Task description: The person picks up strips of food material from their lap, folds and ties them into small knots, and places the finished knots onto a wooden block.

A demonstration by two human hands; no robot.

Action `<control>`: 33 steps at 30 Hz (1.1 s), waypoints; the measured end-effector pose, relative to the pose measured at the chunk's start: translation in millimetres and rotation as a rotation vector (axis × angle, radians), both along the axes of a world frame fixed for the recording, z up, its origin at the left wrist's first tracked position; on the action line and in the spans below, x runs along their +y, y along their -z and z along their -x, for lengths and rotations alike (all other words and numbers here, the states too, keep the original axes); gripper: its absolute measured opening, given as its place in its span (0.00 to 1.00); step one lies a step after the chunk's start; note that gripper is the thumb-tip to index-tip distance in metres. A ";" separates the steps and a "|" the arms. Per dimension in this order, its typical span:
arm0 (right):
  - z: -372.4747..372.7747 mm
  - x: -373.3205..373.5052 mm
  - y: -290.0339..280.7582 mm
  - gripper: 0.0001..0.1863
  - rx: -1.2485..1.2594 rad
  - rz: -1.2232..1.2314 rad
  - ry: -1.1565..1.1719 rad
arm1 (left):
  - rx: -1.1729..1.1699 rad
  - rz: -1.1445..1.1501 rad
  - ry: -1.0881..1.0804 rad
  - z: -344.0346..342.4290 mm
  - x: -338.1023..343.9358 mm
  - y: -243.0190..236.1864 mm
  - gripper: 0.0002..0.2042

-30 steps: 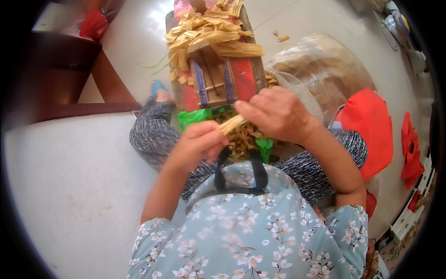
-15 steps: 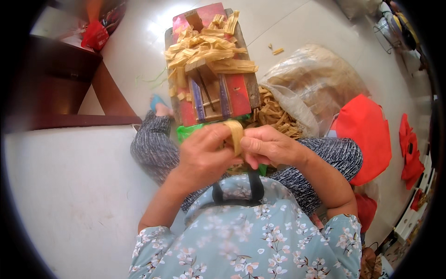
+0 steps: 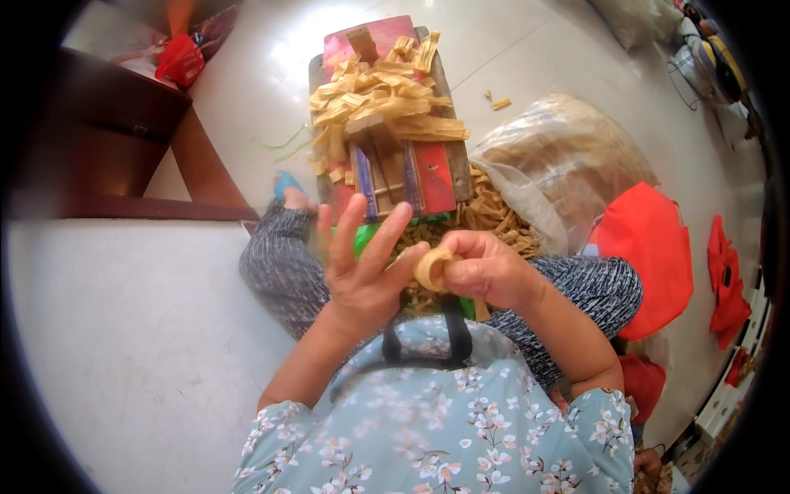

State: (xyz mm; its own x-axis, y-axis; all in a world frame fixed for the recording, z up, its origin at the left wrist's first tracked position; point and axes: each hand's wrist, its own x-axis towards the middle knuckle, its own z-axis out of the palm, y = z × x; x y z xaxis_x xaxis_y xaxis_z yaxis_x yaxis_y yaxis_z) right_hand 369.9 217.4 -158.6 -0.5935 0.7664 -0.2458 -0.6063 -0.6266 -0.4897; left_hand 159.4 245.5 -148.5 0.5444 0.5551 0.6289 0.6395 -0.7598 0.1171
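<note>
In front of my lap, my right hand (image 3: 485,267) pinches a flat tan strip (image 3: 429,270) that is curled into a small ring. It looks like dried plant fibre. A loose end of tan strip hangs below that hand. My left hand (image 3: 362,267) is open with its fingers spread, its thumb side close to the curled strip; whether it touches it I cannot tell. Just beyond the hands, a low worn board with a red top (image 3: 438,169) carries a wooden jig (image 3: 387,160) with blue side strips. A pile of tan strips (image 3: 383,99) lies on it.
Right of the board, a clear plastic sack (image 3: 568,148) spills more tan strips (image 3: 490,206). A red bag (image 3: 646,259) stands by my right knee. To the left are a white surface (image 3: 123,346) and a dark wooden cabinet (image 3: 115,123). Green plastic (image 3: 366,237) shows beneath the board.
My left hand has opened, its fingers lifting and spreading away from the strip. The right hand now holds the strip curled into a ring. The view has shifted slightly.
</note>
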 end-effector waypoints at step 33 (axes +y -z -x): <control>21.0 -10.1 15.6 0.16 -0.588 -0.152 0.244 | -1.634 1.580 -0.171 5.9 -7.9 18.3 0.04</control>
